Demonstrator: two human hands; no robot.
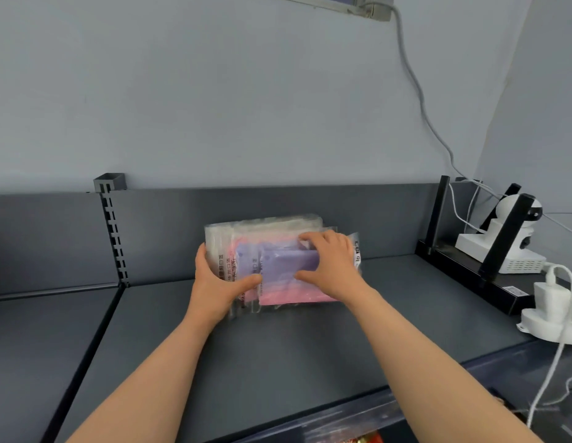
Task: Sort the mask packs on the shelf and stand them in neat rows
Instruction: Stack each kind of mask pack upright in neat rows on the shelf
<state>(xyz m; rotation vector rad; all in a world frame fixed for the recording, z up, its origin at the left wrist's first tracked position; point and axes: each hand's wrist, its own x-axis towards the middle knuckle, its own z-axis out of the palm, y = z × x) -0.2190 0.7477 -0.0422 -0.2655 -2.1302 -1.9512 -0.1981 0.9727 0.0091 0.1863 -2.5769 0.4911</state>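
Grey-painted wall stands behind a dark metal shelf (pixel 278 353) whose low back panel (pixel 169 231) gives the goods something to lean on. Near the middle of the shelf, just in front of that panel, a bundle of clear-wrapped mask packs (pixel 294 295) with pink and purple contents stands on its lower edges, squeezed between two hands. The left hand (pixel 214 282) clamps the bundle's left end, thumb across the front and fingers wrapped behind. The right hand (pixel 329 266) grips the right end, fingers curled over the top edges and thumb pressed to the front, probably to square up the slippery, uneven packs. A grip at each end seems meant to stop the floppy sleeves from fanning out or sliding flat. Off to the right, well apart, sit a white security camera (pixel 515 225) and a power strip (pixel 547 324).
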